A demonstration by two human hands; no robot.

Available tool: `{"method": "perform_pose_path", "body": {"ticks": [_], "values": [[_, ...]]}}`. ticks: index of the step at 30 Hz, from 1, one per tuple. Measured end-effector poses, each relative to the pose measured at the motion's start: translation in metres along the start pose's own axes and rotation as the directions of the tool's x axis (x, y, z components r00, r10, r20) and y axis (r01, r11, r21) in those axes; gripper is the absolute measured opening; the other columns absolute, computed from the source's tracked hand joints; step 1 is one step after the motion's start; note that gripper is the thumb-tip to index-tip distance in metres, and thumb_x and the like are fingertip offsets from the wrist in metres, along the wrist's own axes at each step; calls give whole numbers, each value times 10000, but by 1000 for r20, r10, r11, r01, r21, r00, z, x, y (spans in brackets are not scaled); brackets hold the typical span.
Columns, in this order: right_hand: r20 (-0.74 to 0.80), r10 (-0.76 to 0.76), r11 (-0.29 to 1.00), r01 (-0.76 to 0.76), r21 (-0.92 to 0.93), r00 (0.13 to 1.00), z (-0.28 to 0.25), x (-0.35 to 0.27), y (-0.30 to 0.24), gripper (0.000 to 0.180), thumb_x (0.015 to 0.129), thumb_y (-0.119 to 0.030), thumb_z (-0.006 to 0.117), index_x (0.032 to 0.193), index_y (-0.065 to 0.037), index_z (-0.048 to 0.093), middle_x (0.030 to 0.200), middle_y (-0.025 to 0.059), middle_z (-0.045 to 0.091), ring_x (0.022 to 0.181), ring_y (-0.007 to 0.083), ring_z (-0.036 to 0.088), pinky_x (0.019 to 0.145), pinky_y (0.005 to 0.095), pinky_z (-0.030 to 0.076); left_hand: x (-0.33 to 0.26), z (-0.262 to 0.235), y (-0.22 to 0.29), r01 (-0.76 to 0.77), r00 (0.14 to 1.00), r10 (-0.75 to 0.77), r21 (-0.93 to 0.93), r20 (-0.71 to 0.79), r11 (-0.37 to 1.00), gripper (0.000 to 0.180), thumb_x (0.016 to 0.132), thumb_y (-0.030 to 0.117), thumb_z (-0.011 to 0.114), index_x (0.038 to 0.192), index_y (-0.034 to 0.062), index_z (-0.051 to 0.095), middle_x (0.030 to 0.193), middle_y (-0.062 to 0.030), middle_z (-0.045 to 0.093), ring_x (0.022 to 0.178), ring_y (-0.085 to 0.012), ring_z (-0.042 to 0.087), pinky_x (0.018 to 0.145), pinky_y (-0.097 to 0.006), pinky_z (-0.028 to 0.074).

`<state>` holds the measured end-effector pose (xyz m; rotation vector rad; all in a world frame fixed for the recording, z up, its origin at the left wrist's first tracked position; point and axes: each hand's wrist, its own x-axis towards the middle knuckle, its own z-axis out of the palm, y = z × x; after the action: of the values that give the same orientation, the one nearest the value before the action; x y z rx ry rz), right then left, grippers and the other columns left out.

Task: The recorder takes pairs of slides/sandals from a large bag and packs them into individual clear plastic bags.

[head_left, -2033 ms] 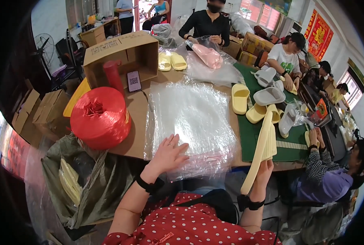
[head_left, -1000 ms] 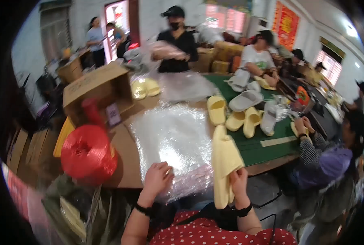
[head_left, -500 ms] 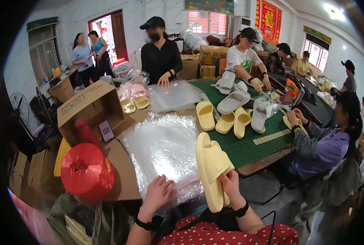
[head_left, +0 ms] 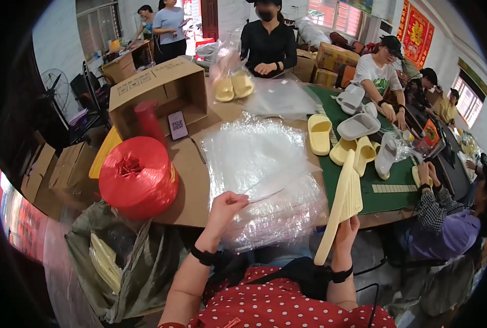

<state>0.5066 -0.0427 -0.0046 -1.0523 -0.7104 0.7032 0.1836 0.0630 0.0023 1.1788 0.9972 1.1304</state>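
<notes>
The left hand [head_left: 225, 210] has slightly raised a flat clear bag [head_left: 270, 183].

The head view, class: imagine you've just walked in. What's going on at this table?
A person's left hand pinches the near part of a clear plastic bag on a stack of them, while the right hand holds up at least one yellow slipper. More slippers, yellow and grey, lie farther off to the right around a green mat. A big red roll stands left of the bags. Other people are around the tables.
</notes>
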Motion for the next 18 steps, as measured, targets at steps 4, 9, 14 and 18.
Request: {"method": "perform_pose_path", "body": {"ticks": [4, 9, 14, 18], "values": [[13, -7, 1000, 7, -5, 1000, 5, -2, -4, 218, 996, -142, 567, 1106, 32, 640, 1000, 36, 685, 865, 107, 641, 744, 249, 504, 3, -6, -4, 100, 994, -101, 26, 31, 995, 178, 951, 150, 624, 970, -25, 654, 968, -73, 696, 888, -108, 634, 805, -247, 504], [41, -44, 999, 44, 13, 998, 7, -5, -7, 215, 991, -130, 575, 1114, 35, 637, 1015, 37, 684, 886, 109, 641, 762, 247, 504, 3, -6, -1, 131, 988, -124, -83, 89, 988, 285, 1007, 220, 545, 1066, -27, 674, 1061, -82, 698, 936, -129, 639, 847, -267, 501], [166, -276, 919, 311, -241, 947, 30, -23, -25, 268, 899, -122, 673, 1122, 24, 649, 1025, 82, 708, 908, 195, 670, 809, 309, 520, 0, 2, 16, 150, 988, -149, -33, 31, 988, 277, 985, 206, 578, 1139, 1, 682, 1074, -49, 700, 988, -127, 631, 894, -299, 485], [643, -258, 546, 658, -518, 721, 49, -39, -62, 308, 785, -150, 728, 1075, -55, 689, 997, 141, 704, 906, 318, 681, 789, 376, 532, 5, 10, 23, 4, 992, -18, 109, 124, 994, 274, 957, 165, 616, 1156, -11, 683, 1019, -73, 718, 953, -130, 651, 858, -283, 514]]}}
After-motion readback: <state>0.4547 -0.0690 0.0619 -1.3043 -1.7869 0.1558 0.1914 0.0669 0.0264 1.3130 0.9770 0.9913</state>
